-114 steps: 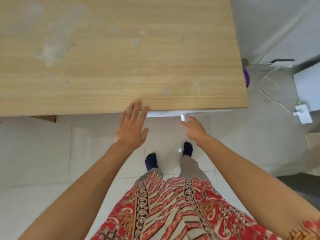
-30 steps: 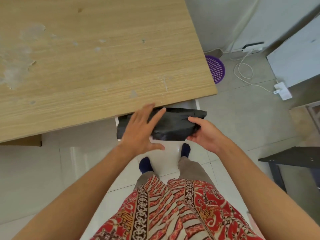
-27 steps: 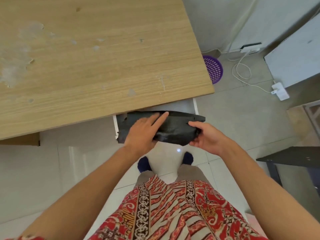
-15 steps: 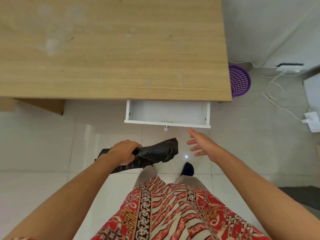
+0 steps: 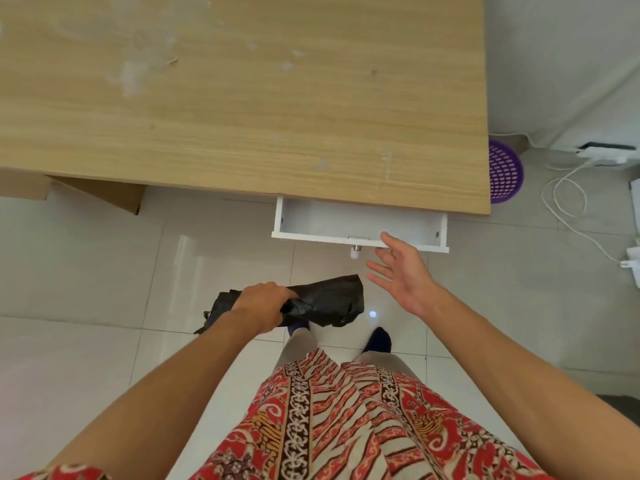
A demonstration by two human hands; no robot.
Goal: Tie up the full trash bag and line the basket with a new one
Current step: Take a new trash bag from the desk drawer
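While nothing lies between the hands and the drawer, one crumpled black trash bag (image 5: 325, 301) is gripped in the curled left hand (image 5: 260, 305), held above glossy white floor tiles (image 5: 86, 271). One white drawer (image 5: 360, 226) is seen pulled out from under the scuffed wood-grain table (image 5: 242, 98), a small knob (image 5: 355, 252) on its front. Fingers spread and holding nothing, the right hand (image 5: 405, 275) is held just below the drawer front. One round purple perforated basket (image 5: 505, 176) is partly hidden behind the table corner. White cables (image 5: 568, 199) are looped on the floor at far right.
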